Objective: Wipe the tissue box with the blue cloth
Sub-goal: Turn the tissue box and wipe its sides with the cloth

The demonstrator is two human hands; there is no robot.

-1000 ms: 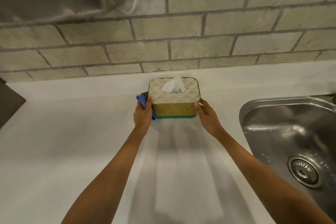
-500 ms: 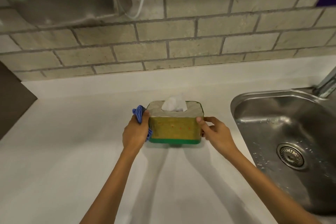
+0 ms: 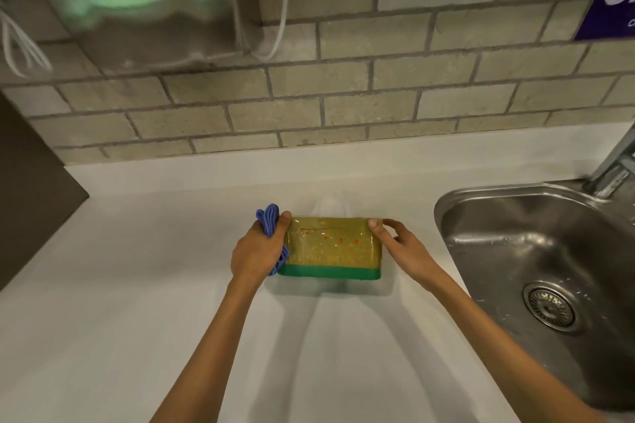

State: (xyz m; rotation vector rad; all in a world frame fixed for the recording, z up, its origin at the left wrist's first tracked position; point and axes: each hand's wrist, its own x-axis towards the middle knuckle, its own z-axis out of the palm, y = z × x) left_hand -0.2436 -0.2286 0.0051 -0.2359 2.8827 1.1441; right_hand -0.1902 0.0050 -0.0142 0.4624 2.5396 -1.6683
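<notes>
Near the back edge of the white counter (image 3: 120,302), roughly midway along it and left of the sink, sits the tissue box (image 3: 331,247), and both hands are on it right now. We're looking at its yellow-gold side face with a green band along the lower edge and a few small red dots across the middle; the top is turned away from the camera, with just a pale wisp of tissue (image 3: 328,208) poking up behind the far edge. Left hand (image 3: 256,254) is clamped against the box's left end, fingers curled tight around the blue cloth (image 3: 269,221), which is bunched in the fist — one fold sticks up above the knuckles, another tail hangs out below the palm, pressed between hand and box. The thumb lies over the box's upper left corner. Right hand (image 3: 400,247) braces the opposite end, thumb pressed on the upper right corner, the other fingers spread loosely behind and beside it; whether they all touch the box I can't tell. Over at the counter's right edge, the steel sink (image 3: 457,203) shows water droplets and a round drain (image 3: 549,307), and a faucet (image 3: 615,165) rises at the far right corner. Behind it all runs a brick wall (image 3: 378,96) carrying a shiny metal dispenser (image 3: 137,0) at upper left.
</notes>
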